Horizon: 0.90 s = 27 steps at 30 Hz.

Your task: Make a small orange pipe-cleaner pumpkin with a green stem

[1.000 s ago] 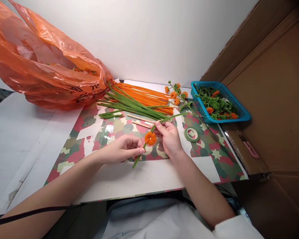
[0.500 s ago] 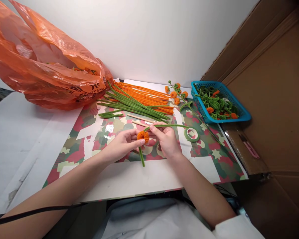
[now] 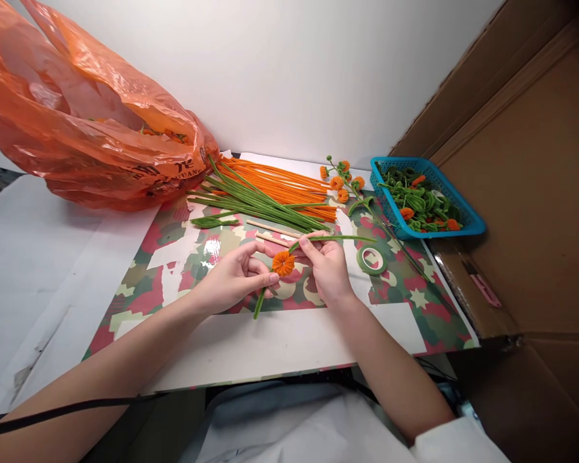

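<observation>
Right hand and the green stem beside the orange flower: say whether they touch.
Touching. The head view shows the right hand pinching the green stem, thumb pressed over it, one end extending past the hand.

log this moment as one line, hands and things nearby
left hand: gripping green stem at orange flower | right hand: gripping same stem, flower's other side | nearby: tape, sticks

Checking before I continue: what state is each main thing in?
Orange pipe-cleaner flower, coiled, held
Green pipe-cleaner stem, curved, held
Orange pipe cleaners, straight, piled
Green pipe cleaners, straight, piled
Wooden sticks, lying flat
Green tape roll, lying flat
Orange flower spray, assembled, lying
Blue basket, uncovered, pieces inside
Orange plastic bag, pieces inside
</observation>
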Each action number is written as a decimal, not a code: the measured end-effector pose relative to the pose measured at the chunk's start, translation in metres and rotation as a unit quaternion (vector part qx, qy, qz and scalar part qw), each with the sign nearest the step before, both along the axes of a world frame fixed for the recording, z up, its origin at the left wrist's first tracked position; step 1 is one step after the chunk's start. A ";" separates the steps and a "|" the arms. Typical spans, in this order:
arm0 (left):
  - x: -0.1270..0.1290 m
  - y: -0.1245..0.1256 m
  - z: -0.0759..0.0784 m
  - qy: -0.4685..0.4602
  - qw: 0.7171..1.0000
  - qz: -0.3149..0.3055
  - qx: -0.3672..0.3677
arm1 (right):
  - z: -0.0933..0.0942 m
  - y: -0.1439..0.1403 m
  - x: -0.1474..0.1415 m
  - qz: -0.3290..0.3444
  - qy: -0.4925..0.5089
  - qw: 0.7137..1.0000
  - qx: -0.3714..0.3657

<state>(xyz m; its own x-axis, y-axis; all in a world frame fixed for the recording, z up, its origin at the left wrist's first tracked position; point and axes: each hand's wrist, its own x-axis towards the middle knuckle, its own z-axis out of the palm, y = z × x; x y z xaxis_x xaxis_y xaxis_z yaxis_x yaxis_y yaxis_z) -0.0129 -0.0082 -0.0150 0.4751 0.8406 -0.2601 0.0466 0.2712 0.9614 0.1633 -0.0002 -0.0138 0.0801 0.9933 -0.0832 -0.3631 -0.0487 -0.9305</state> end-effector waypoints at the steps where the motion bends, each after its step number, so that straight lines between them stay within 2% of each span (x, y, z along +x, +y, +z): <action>1: 0.000 0.000 0.000 0.003 1.000 -0.002 -0.001 | 0.000 0.000 0.001 -0.004 -0.002 1.000 0.003; 7: 0.000 0.000 -0.001 0.003 1.000 -0.014 -0.008 | -0.002 0.001 0.000 -0.004 -0.001 1.000 -0.002; 12: 0.002 0.004 -0.004 -0.031 0.999 -0.028 -0.035 | -0.006 -0.003 -0.007 0.006 -0.009 1.000 0.001; 19: 0.005 0.002 -0.002 -0.034 0.999 0.024 -0.009 | -0.003 -0.005 -0.007 0.011 0.020 1.000 -0.004; 27: 0.004 0.001 0.003 -0.046 0.998 0.032 0.024 | -0.001 -0.002 -0.002 0.049 0.089 0.992 -0.080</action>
<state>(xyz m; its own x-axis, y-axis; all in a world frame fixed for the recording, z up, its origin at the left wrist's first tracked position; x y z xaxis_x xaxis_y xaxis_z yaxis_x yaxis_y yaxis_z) -0.0093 -0.0070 -0.0121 0.4402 0.8805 -0.1757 -0.0591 0.2237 0.9729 0.1612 -0.0027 -0.0153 -0.0458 0.9687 -0.2439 -0.5071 -0.2329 -0.8298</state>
